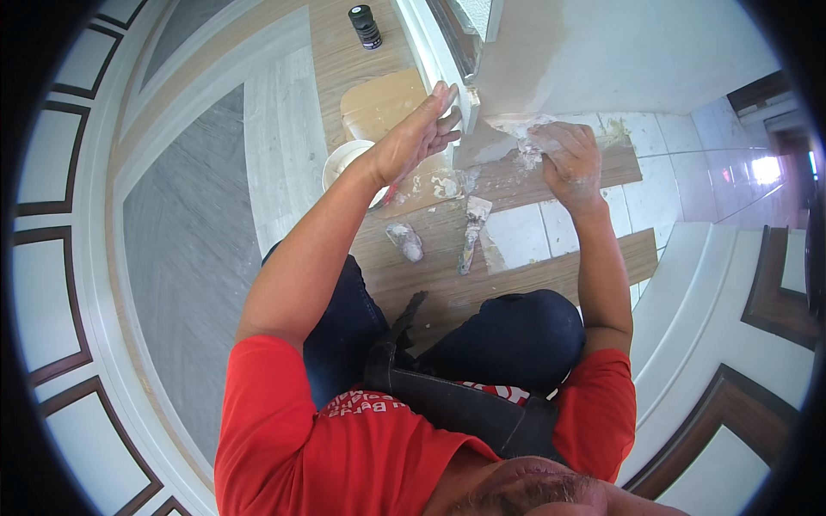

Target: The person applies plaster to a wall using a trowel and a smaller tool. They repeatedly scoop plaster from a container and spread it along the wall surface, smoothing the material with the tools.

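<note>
My left hand (419, 136) is raised with fingers apart beside the white door-frame edge (445, 76), over a cardboard sheet (383, 95) and a white bowl of pale paste (338, 168). My right hand (568, 163) is closed on a putty knife with a grey blade (490, 146), low against the base of the wall (602, 60), where white paste is smeared. A paste-covered tool (471, 232) and a small whitened lump (404, 241) lie below my hands.
A dark cylindrical can (364, 26) stands at the top on wood-look planks. Grey flooring (189, 232) spreads to the left, white tiles (688, 181) to the right. Panelled white surfaces (60, 310) line both sides. My bent knees are close below the work area.
</note>
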`<action>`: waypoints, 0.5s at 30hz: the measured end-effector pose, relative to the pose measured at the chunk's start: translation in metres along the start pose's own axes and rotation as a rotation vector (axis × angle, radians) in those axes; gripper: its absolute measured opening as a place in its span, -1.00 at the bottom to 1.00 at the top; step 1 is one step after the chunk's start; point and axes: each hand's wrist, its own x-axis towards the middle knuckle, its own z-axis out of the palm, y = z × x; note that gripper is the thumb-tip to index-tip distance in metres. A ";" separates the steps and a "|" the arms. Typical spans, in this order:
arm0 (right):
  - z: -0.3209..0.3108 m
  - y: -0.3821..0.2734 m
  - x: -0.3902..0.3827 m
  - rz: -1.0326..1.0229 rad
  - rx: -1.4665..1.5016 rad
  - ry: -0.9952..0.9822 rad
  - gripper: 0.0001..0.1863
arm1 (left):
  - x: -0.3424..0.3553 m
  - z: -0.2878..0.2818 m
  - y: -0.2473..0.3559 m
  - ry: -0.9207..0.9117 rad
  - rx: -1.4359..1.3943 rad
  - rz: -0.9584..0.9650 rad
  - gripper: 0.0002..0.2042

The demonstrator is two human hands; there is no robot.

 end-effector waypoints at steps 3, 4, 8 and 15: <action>-0.018 -0.001 0.016 0.007 0.009 0.089 -0.52 | -0.001 0.000 0.002 0.005 0.003 0.000 0.05; -0.025 -0.001 0.021 0.006 0.007 0.130 -0.53 | -0.001 0.001 0.003 0.003 0.002 -0.001 0.05; -0.041 0.007 0.016 0.089 -0.022 0.397 -0.60 | -0.005 0.006 0.003 0.013 0.003 -0.015 0.05; -0.003 -0.012 -0.035 0.982 0.405 0.206 -0.78 | -0.009 0.005 0.005 0.003 -0.012 -0.042 0.04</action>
